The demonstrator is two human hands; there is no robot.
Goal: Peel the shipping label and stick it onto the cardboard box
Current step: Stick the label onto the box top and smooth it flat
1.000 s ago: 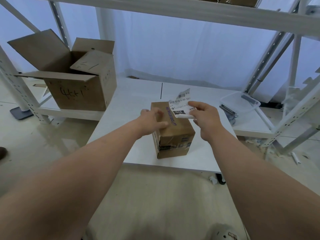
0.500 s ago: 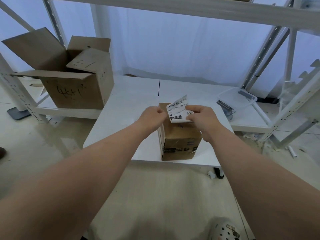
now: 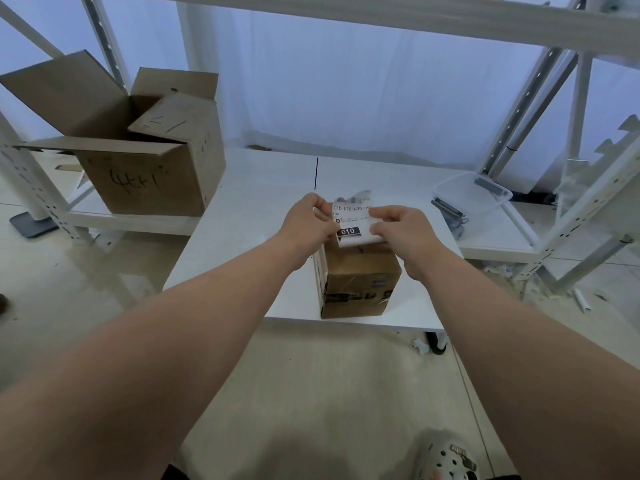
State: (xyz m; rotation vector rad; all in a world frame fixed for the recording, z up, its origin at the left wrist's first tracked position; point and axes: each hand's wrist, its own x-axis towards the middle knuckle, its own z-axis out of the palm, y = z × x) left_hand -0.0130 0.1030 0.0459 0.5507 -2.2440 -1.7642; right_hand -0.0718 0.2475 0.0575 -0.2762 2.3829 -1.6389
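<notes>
Having let go of the box [image 3: 360,282], the left hand [image 3: 308,225] is joining the right hand [image 3: 398,232] on the label [image 3: 351,220]. Both grips are pinching its edges just above the box, which is sitting on the surface [image 3: 242,216]. Peeling is probably beginning, and nothing is stuck yet.

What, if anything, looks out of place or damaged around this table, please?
The small box on the table has wrinkled, scuffed dark tape across its front. White scraps litter the floor right of the table. The label, pinched by the left hand and right hand, looks intact.
</notes>
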